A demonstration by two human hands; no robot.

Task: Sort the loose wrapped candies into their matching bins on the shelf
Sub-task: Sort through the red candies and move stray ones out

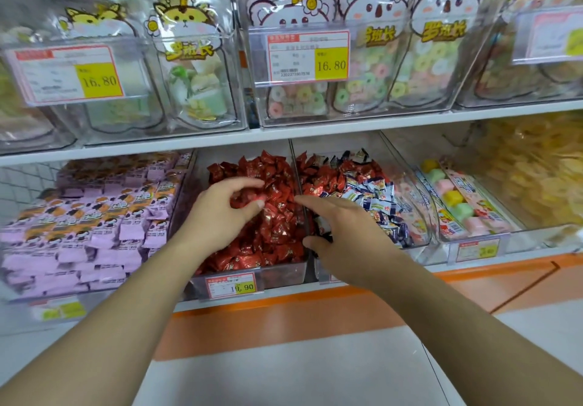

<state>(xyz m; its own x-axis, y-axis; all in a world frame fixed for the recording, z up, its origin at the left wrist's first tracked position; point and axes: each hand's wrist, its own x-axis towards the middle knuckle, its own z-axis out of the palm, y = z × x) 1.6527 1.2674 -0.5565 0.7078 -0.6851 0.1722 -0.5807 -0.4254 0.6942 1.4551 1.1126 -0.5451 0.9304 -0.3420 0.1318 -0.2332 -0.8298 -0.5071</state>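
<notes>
two hands, left hand point(220, 207) grip pinching red candies point(274, 216)

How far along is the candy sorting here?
Looks partly done: the red candy bin holds only red wrappers. In hand: the left hand pinches red candies over that bin, while the right hand reaches into the mixed bin. Left: red candies still lie among the blue-and-white ones there.

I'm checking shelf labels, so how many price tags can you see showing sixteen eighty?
2. One 16.80 tag hangs on the upper shelf's left clear bin, the other 16.80 tag on the upper middle bin. The tag at upper right is blurred, so its price cannot be read.
</notes>
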